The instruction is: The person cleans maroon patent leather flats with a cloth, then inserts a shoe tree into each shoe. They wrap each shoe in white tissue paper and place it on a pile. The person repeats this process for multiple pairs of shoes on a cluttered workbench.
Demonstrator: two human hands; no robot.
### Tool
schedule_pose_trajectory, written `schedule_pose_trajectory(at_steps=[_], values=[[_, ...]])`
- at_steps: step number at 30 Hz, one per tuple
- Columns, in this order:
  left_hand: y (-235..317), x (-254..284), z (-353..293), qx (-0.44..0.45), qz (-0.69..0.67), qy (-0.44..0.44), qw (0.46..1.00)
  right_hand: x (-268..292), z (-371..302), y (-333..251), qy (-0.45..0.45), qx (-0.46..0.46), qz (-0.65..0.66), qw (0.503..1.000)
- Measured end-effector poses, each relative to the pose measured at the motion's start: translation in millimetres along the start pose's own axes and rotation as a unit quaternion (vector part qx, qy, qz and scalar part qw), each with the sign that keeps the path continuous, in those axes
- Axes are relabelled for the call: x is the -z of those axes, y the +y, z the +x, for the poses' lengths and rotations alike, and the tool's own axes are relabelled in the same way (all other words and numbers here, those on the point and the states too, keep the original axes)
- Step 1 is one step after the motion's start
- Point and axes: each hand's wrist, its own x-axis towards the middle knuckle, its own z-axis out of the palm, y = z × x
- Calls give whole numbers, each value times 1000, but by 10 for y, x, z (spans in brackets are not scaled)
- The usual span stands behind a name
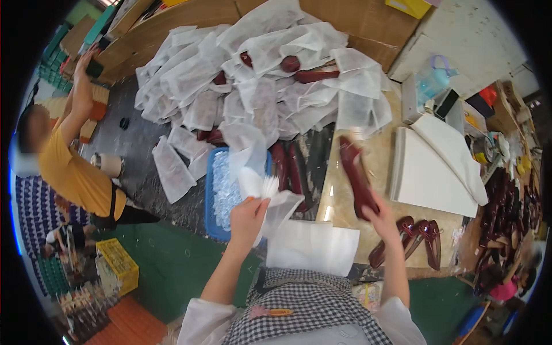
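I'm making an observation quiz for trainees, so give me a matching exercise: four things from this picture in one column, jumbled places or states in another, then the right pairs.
1. Person's left hand
2. Person's right hand
3. Blue rectangular plastic basket
4. Large flat white sheets

A. Filled with small pale pieces
B. Holding a glossy dark red shoe
C. Lying on the beige tabletop
D. Gripping thin white translucent material

Pairs: 1-D; 2-B; 3-A; 4-C
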Motion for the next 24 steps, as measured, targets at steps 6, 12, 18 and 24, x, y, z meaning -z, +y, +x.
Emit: schedule_pose_trajectory(at_steps=[6,12,18,24], values=[[595,-50,-447,-98,-111,-45,988,-729,-572,-922,-252,3,-63,966],[468,497,-508,55,-171,83,980,-1554,420,-1259,-44,141,299,943],[278,351,-689,205,-289,53,934,-1666,-73,-798,-219,-29,56,974],[280,503,-545,165,-209,28,964,-1645,540,487,107,124,-354,921]])
